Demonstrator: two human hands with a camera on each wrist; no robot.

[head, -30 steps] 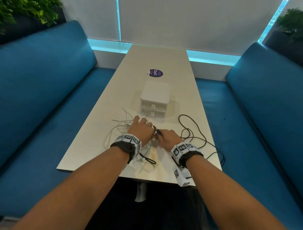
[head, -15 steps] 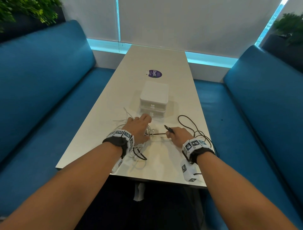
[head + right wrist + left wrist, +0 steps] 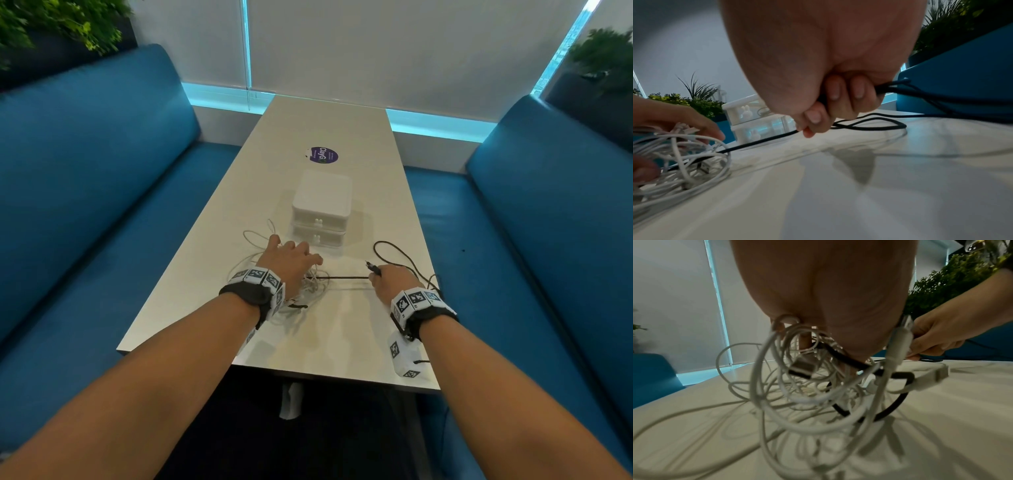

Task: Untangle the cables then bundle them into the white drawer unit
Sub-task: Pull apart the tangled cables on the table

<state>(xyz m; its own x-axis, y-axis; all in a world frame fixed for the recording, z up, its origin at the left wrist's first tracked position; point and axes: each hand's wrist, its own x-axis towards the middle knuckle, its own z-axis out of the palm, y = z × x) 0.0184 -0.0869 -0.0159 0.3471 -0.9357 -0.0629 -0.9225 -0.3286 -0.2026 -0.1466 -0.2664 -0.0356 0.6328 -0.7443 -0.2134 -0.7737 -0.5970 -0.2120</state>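
White drawer unit (image 3: pixel 322 205) behind white cable tangle (image 3: pixel 308 287); sticker (image 3: pixel 322 155) beyond.

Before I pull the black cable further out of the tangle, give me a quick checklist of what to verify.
1. Right hand grips black cable: ok.
2. Left hand holds down white cable tangle: ok.
3. Black cable free of white loops: not ok, it threads through them in the left wrist view.
4. Drawer unit open for bundling: not ok, both drawers closed.
5. Black cable's slack clear of table edge: cannot tell.
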